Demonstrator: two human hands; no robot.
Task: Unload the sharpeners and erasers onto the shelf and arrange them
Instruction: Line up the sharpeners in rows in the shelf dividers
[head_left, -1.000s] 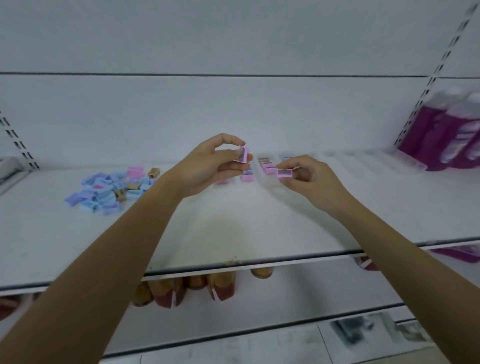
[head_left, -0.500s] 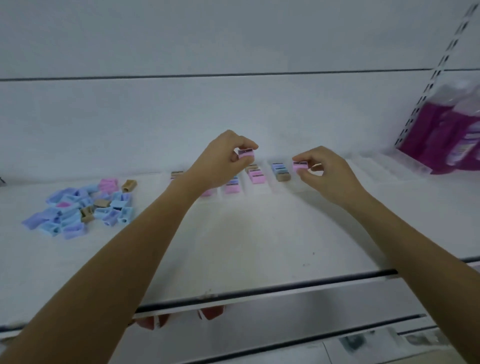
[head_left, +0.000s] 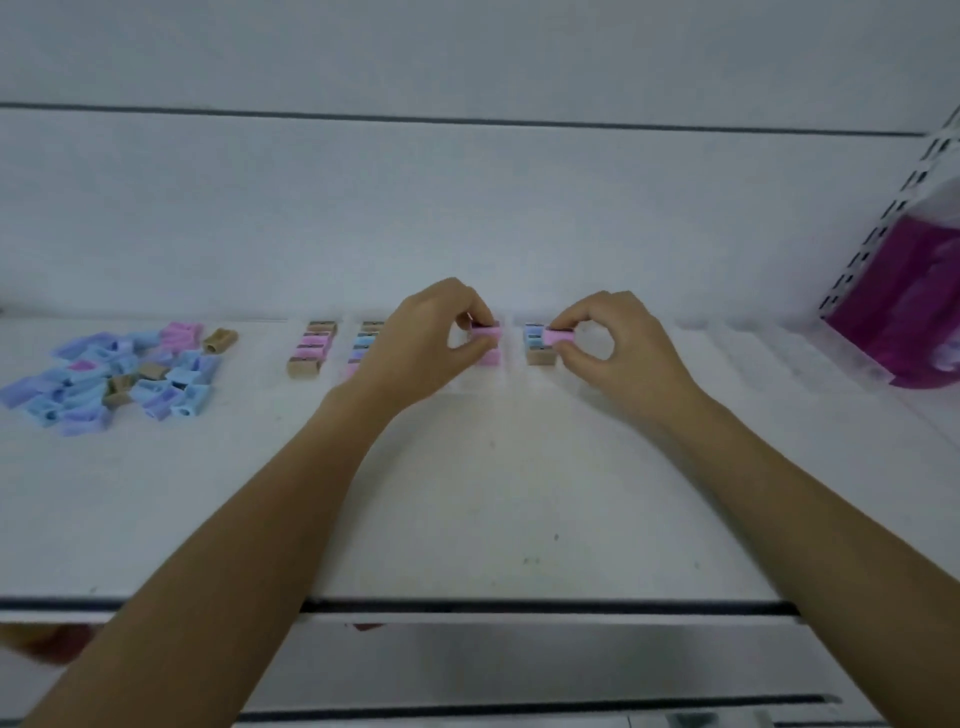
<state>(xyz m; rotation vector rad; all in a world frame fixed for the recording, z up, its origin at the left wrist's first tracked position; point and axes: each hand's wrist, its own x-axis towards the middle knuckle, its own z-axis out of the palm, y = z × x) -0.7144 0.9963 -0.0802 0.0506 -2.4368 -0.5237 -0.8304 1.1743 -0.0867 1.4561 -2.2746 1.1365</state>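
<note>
My left hand (head_left: 426, 340) pinches a pink sharpener (head_left: 487, 330) over a short column of pink sharpeners near the back of the white shelf (head_left: 467, 493). My right hand (head_left: 618, 343) pinches another pink sharpener (head_left: 560, 336) above a column with blue and brown ones (head_left: 537, 349). Two more columns of brown, pink and blue sharpeners (head_left: 311, 347) stand to the left; my left hand hides part of the second. A loose pile of blue, purple, pink and brown sharpeners (head_left: 119, 376) lies at far left.
Purple bottles (head_left: 904, 301) stand at the right end of the shelf beside a slotted upright. Clear plastic dividers (head_left: 748, 353) run along the back right. A lower shelf shows below the front edge.
Both hands have moved forward and down to the columns, each still pinching its pink sharpener. The view has tilted so the shelf top fills more of the frame.
</note>
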